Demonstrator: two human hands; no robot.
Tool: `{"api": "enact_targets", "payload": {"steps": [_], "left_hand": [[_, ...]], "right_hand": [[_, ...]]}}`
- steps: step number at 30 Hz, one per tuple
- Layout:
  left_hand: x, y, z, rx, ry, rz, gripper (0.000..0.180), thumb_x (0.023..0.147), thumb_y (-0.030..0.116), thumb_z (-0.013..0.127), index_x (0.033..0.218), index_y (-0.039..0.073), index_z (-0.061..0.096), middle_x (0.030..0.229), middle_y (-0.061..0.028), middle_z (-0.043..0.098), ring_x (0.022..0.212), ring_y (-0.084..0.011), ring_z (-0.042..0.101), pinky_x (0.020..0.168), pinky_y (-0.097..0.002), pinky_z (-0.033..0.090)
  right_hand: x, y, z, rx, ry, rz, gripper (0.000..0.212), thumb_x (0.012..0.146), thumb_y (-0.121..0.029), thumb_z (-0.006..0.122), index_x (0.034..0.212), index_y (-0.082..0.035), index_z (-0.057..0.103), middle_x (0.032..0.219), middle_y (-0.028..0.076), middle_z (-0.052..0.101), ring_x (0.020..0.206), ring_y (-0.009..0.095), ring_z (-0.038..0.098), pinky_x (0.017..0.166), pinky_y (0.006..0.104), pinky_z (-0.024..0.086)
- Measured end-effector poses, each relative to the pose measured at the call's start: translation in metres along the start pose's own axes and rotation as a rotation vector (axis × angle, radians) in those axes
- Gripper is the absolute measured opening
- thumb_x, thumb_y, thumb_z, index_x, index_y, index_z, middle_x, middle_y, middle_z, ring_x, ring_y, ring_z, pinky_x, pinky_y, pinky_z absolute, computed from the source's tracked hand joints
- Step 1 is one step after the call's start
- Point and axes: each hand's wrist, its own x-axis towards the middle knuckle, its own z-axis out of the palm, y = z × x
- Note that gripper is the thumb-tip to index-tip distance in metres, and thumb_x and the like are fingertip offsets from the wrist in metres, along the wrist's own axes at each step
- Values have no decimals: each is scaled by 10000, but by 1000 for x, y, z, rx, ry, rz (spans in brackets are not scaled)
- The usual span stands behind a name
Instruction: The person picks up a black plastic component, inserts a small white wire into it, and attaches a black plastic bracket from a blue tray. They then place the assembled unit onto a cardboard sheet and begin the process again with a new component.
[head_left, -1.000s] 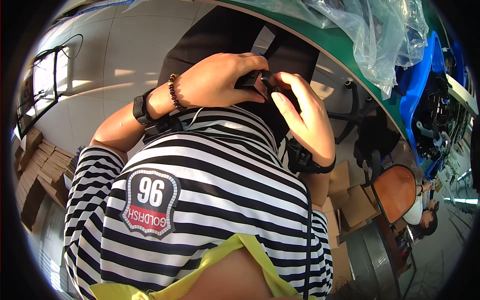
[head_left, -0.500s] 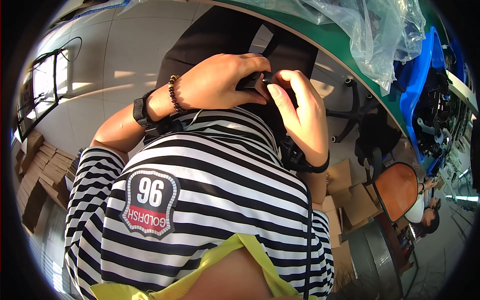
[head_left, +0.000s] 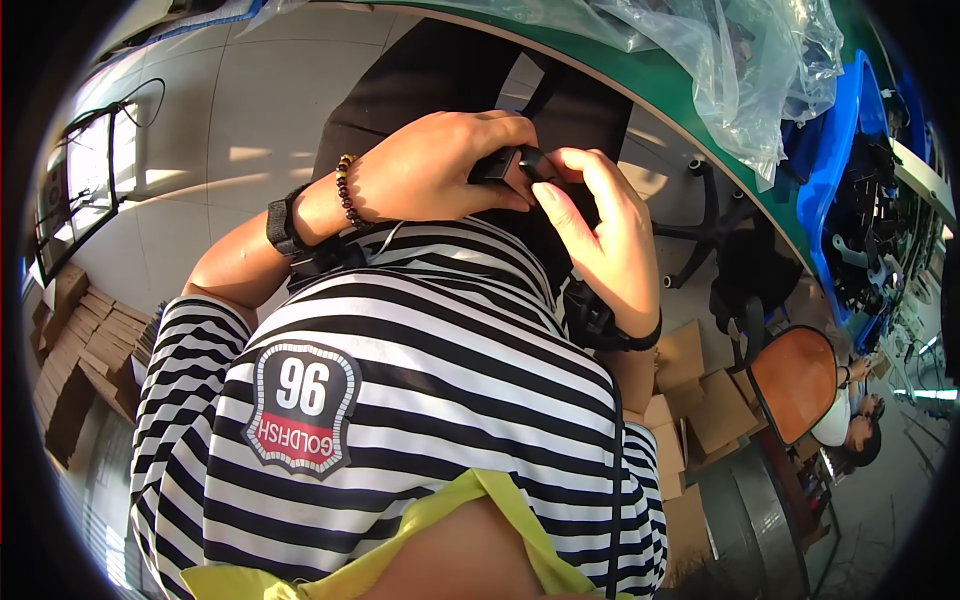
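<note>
My left hand (head_left: 450,165) is closed around a small black part (head_left: 490,168) over my lap; its flat edge pokes out between thumb and fingers and catches the sun. My right hand (head_left: 605,230) comes in from the other side, thumb and forefinger pinched on a dark piece (head_left: 531,160) with a rounded end that touches the black part. Fingers hide much of both pieces, so I cannot tell their exact kind. A watch and a bead bracelet are on my left wrist, and a black band circles the right.
A green-topped table (head_left: 680,75) curves past my knees, with clear plastic bags (head_left: 750,100) on it. A blue bin (head_left: 835,180) of black and metal parts is at the right. Cardboard boxes (head_left: 715,405), an orange chair (head_left: 793,385) and another person (head_left: 850,430) are beyond. Flattened cartons (head_left: 90,340) are stacked at left.
The rounded dark piece has shifted slightly, turning against the black part. My right thumb and forefinger have moved a little lower; the left hand keeps its hold.
</note>
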Motion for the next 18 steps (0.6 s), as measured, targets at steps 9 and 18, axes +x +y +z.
{"api": "enact_targets", "payload": {"steps": [9,18], "left_hand": [[0,0,-1,2,-7,-16,437,778,149,825,1144,22,622,1106,-126,669,1018,-350,660,861,-399,537],[1,6,-2,-7,-35,-24,435,774,144,825,1143,29,624,1093,-121,669,1011,-346,661,850,-395,539]], "right_hand": [[-1,-2,-2,69,-15,28,315,931,-180,729,1149,15,610,1025,104,655,940,216,652,872,316,503],[-1,-3,-5,67,-3,-15,287,952,-188,702,1133,16,613,997,104,648,921,226,646,859,320,501]]}}
